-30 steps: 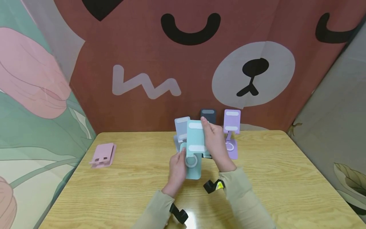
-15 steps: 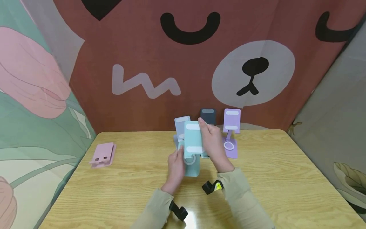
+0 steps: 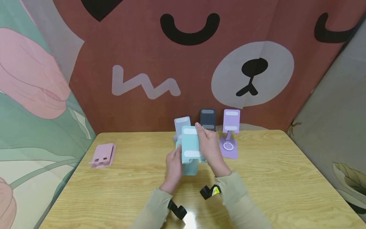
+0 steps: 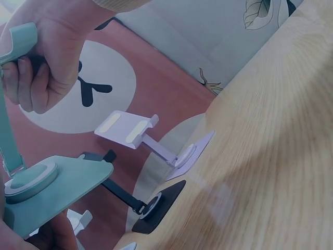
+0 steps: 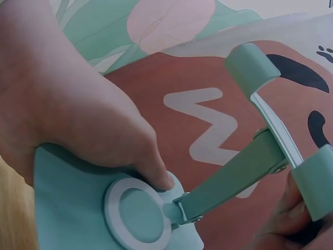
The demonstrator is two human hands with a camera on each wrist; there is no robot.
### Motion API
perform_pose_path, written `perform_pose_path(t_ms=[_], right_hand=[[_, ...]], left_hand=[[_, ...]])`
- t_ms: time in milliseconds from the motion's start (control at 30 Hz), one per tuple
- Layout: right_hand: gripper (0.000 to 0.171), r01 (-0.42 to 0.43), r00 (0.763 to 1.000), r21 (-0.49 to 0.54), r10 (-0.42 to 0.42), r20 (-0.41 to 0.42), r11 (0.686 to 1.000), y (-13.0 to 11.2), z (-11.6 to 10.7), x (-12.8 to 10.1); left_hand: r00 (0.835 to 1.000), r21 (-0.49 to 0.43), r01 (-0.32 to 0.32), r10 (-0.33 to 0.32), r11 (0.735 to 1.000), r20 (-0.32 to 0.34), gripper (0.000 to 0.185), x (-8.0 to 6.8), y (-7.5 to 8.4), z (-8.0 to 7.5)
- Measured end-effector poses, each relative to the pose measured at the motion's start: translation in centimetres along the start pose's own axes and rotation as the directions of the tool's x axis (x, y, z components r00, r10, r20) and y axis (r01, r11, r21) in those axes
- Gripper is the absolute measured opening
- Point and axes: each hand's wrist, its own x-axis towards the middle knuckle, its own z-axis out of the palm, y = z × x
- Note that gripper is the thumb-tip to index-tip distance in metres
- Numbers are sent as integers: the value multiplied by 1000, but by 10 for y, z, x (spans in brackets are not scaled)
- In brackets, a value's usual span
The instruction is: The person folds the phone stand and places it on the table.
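A teal phone stand (image 3: 191, 143) is held up off the table (image 3: 128, 187), near its middle and in front of the other stands. The left hand (image 3: 173, 166) grips its base (image 5: 67, 203), with the thumb on the top face beside a white ring (image 5: 111, 211). The right hand (image 3: 211, 147) grips the top plate at its right edge, thumb on the front and the other fingers curled behind it. The plate faces the person and bears two white pads. A hinged arm (image 5: 229, 174) joins it to the base and slants up from beside the ring.

Behind the held stand, a light blue stand (image 3: 182, 123) is partly covered, so how its base sits is hard to tell. Just right of that, a dark stand (image 3: 207, 117) has its plate raised on an arm. Farther right, a purple stand (image 3: 231, 120) stands unfolded, its base flat on the wood. A pink stand (image 3: 103, 155) lies folded near the left edge of the table, well apart from the rest.

Both arms wear pale sleeves (image 3: 240, 198), and each wrist has a small black camera (image 3: 178, 210). A reddish-brown cloth (image 3: 137, 47) printed with a bear's face hangs behind the table.
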Motion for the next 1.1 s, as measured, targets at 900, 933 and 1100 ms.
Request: perform_pose_path(t_ms=[900, 933, 1100], right_hand=[[64, -50, 998, -40, 51, 26, 998, 19, 14, -8], [64, -50, 998, -43, 51, 29, 998, 20, 14, -8], [62, -41, 999, -52, 42, 32, 998, 23, 16, -10]], left_hand=[[1000, -56, 3, -2, 998, 10, 45, 1, 6, -7], [1000, -61, 6, -5, 998, 13, 45, 1, 6, -7], [999, -85, 39, -38, 996, 15, 42, 3, 6, -7]])
